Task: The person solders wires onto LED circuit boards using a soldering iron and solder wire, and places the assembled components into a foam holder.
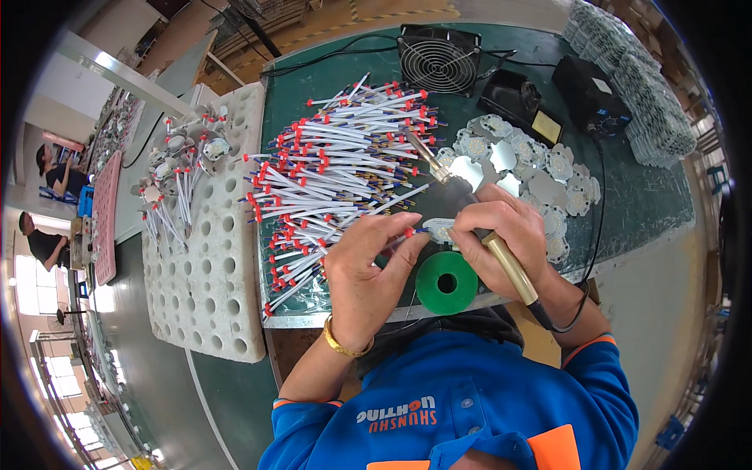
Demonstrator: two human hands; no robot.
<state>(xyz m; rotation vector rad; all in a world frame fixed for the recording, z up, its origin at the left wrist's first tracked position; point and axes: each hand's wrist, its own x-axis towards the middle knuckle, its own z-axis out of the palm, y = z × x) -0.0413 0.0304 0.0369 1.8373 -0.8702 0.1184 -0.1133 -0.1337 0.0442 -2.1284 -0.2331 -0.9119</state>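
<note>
My left hand point(364, 262) is closed, pinching a white wire lead with a red end piece point(409, 233) between thumb and forefinger. My right hand point(505, 235) grips a soldering iron with a gold-coloured handle point(513, 270), its tip pointing up and away over the wire pile. Those same right fingers also pinch a small round circuit board point(440, 229), close to the wire's end; whether the two touch is too small to tell. Just below the hands sits a green spool point(429, 300). A large heap of white wire leads point(337, 172) lies left of the iron.
Round metallic boards point(540, 168) are piled at right. Behind them stand a black iron holder point(509, 98), a soldering station point(591, 94) and a fan point(440, 61). Panel stacks point(634, 86) rise far right. A holed foam tray point(207, 270) at left bears wired boards. Two people are beyond.
</note>
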